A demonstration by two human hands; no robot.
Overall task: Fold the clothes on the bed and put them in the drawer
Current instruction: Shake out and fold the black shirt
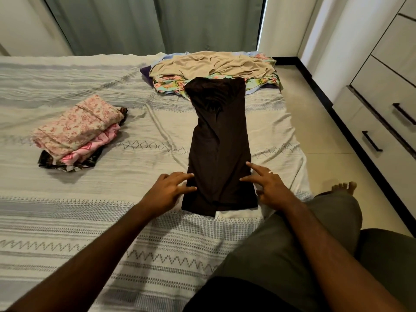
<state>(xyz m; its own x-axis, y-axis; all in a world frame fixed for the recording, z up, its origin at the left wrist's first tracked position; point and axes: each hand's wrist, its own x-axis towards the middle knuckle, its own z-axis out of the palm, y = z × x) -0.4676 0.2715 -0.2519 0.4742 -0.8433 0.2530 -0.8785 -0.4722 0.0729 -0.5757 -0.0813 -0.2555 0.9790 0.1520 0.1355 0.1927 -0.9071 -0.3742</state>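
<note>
Left hand (pixel 173 188) and right hand (pixel 267 185), fingers spread, flanking near end of dark garment (pixel 219 149), probably touching. Next: pinch hem corners, fold evenly.

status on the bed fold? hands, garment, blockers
Left hand and right hand open, fingers flat on the near end of the dark garment. Garment folded into a long strip, not yet compact. Unfolded pile beyond; folded stack at left. Nothing in the way.
</note>
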